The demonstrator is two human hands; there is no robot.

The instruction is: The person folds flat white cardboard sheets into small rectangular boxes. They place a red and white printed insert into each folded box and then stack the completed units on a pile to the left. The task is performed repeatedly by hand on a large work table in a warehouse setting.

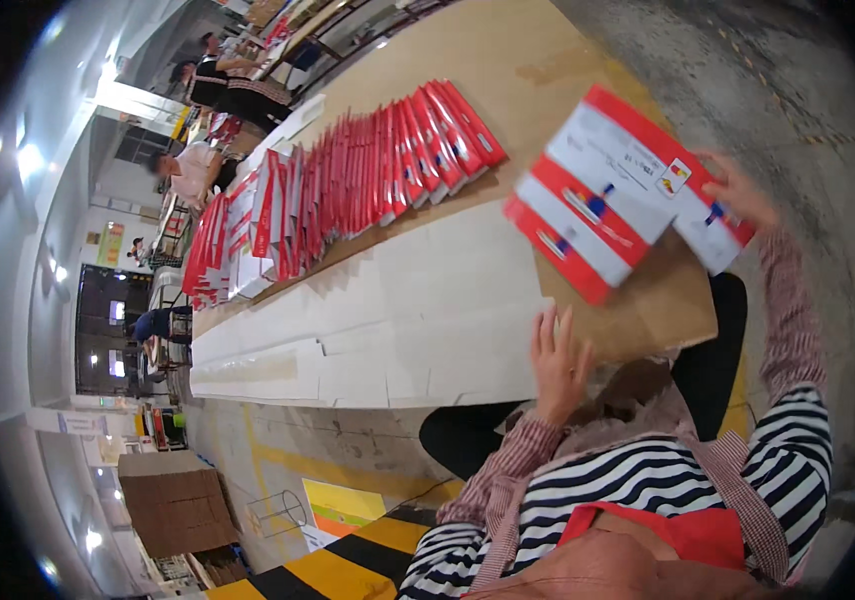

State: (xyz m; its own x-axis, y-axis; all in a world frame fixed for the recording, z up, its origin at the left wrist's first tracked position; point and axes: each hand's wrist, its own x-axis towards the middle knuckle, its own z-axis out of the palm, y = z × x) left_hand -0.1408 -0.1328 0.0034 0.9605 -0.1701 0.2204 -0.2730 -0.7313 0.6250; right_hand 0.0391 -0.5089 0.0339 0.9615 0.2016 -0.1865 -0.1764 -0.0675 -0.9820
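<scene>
Two overlapping red-and-white flat packs [588, 190] are over the near right end of the table, with pictures printed on them. My right hand [743, 192] grips the right edge of the lower pack [713, 235], fingers bent over its rim; the thumb is not clearly visible. My left hand [560, 362] is raised at the table's near edge, below the packs, its fingers apart and nothing in them. Further left, a long row of similar red-and-white packs [378, 165] leans closely together on edge.
Brown board [538, 45] and white board [378, 310] cover the long table. A cardboard box [173, 500] and a yellow-and-black striped surface [348, 555] are at the lower left. Other people [193, 175] are at tables in the far left background.
</scene>
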